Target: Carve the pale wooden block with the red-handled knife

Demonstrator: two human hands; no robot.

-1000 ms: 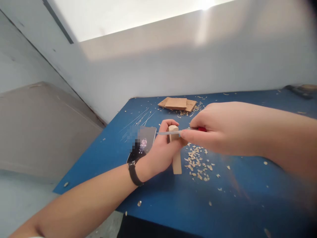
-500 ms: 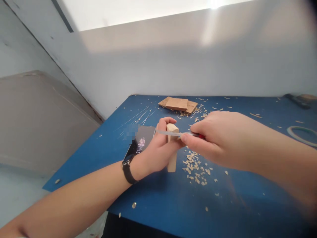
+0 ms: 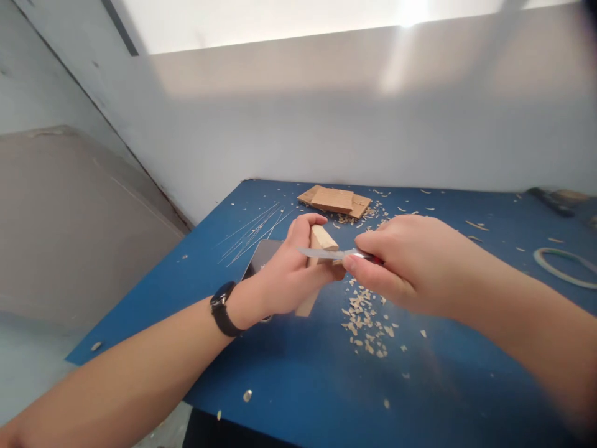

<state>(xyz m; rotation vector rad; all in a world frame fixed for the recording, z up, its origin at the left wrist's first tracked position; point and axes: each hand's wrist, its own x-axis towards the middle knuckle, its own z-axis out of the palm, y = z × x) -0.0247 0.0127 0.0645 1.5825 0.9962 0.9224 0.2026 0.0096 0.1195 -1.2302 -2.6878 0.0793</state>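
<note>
My left hand [image 3: 291, 270], with a black watch [image 3: 225, 308] on its wrist, is wrapped round a pale wood block [image 3: 323, 238]. The block's top end is cut at a slant, and its lower end shows below my palm. In my right hand [image 3: 396, 255] is a knife [image 3: 321, 252], gripped by a handle that my fingers mostly cover; a bit of red shows. Its blade points left and lies across the block near the top, over my left hand's fingers. Pale wood shavings [image 3: 368, 320] are scattered on the blue table below the knife.
A dark phone [image 3: 261, 254] lies partly under my left hand. Behind it are several thin wires [image 3: 254, 233]. Flat wood pieces [image 3: 333, 199] are stacked near the wall. At the right are a ring [image 3: 559, 266] and a dark tool [image 3: 550, 202] on the blue table [image 3: 298, 373].
The block has tilted, its lower end swinging left and its slanted top turning right. My left wrist has shifted left and covers more of the phone. The knife stays across the block.
</note>
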